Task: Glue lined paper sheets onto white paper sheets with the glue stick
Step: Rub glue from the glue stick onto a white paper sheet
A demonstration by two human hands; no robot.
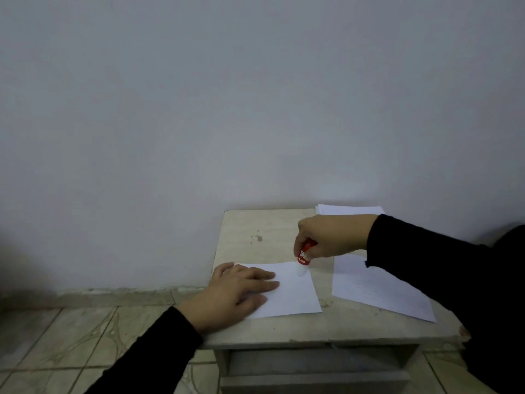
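A white paper sheet (292, 294) lies on the small table (255, 228). My left hand (235, 294) rests flat on its left part with straight fingers. My right hand (329, 237) grips a red glue stick (304, 254), tilted down, its white tip touching the sheet's far right corner. To the right lies a faintly lined sheet (375, 288), partly under my right sleeve. A stack of white sheets (349, 209) sits at the table's back edge, behind my right hand.
The table stands against a plain wall (255, 109), with an open shelf (312, 362) beneath its top. Tiled floor (71, 342) spreads to the left. The table's left and front edges are close to the sheet.
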